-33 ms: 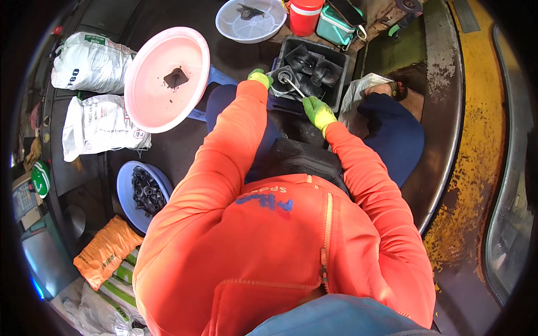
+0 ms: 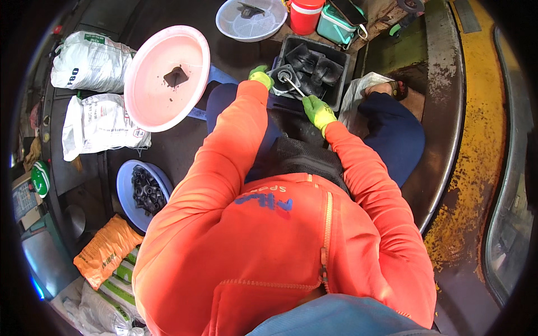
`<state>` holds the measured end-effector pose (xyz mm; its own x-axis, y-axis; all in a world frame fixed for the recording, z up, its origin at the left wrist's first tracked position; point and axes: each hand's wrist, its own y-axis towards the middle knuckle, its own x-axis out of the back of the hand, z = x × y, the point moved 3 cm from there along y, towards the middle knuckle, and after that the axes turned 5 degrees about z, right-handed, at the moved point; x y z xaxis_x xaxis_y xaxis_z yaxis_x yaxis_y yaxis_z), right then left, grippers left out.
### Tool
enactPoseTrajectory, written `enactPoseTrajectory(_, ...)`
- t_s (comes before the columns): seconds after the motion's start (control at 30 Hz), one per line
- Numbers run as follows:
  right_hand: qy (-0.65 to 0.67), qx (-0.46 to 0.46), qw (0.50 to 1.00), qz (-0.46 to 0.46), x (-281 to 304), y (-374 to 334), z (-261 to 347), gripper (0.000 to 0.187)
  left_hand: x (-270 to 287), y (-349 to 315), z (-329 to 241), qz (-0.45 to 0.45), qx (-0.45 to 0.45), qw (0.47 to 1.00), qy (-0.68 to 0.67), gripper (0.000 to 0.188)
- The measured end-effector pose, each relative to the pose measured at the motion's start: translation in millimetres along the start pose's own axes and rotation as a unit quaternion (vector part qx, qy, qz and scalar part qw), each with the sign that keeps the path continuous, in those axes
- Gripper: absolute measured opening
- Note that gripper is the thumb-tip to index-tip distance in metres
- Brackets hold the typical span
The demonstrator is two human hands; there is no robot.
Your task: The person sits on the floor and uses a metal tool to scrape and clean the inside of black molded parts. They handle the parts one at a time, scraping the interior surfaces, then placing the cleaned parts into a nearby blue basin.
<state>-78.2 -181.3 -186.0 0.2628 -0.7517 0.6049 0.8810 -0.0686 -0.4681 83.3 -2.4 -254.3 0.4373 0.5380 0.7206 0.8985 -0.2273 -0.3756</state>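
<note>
My left hand (image 2: 261, 78), in a green and yellow glove, grips the left side of a black square-flanged part (image 2: 276, 74) with a round opening. The part is at the front left corner of a dark rectangular bin (image 2: 342, 75). My right hand (image 2: 319, 113), gloved alike, is closed round the end of a thin pale rod-like tool (image 2: 295, 87). This tool slants up and left, its far end at the part's round opening; its tip's shape is too small to make out. Several black moulded parts (image 2: 327, 71) fill the bin.
A pink basin (image 2: 140, 84) with one dark piece stands left. Behind it lie white sacks (image 2: 92, 61). Nearer is a blue basin (image 2: 124, 190) of black parts. Beyond the bin are a pale basket (image 2: 230, 25), a red container (image 2: 305, 19) and a teal box (image 2: 333, 28).
</note>
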Motion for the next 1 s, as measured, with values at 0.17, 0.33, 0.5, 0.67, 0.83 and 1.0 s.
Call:
enactPoseTrajectory(0.17, -0.04, 0.016, 0.999, -0.009, 0.7, 0.5, 18.3, 0.039, -0.7, -22.2, -25.5, 0.028, -0.168, 0.985, 0.023, 0.07)
enactPoseTrajectory(0.33, 0.056, 0.205, 0.969, -0.126, 29.1, -19.7, 52.4, 0.023, -8.3, -19.9, -19.7, 0.061, -0.133, 0.989, -0.037, 0.071)
enactPoseTrajectory(0.5, 0.024, 0.133, 0.988, -0.075, 29.8, -23.6, 51.2, 0.033, -18.6, -22.9, -7.9, 0.023, -0.126, 0.99, -0.065, 0.071)
enactPoseTrajectory(0.67, -0.018, 0.12, 0.991, -0.057, 16.7, -12.8, 42.9, 0.038, -21.0, -17.4, -2.8, 0.051, -0.092, 0.991, -0.085, 0.066)
enactPoseTrajectory(0.83, -0.092, -0.002, 0.996, 0.002, 5.0, -6.9, 23.2, 0.037, -22.3, -11.2, -5.7, 0.098, -0.087, 0.991, -0.034, 0.059)
enactPoseTrajectory(1.0, 0.019, 0.208, 0.97, -0.126, 2.3, -5.5, 22.5, 0.031, -17.8, -20.7, -10.5, 0.052, -0.111, 0.989, -0.077, 0.068)
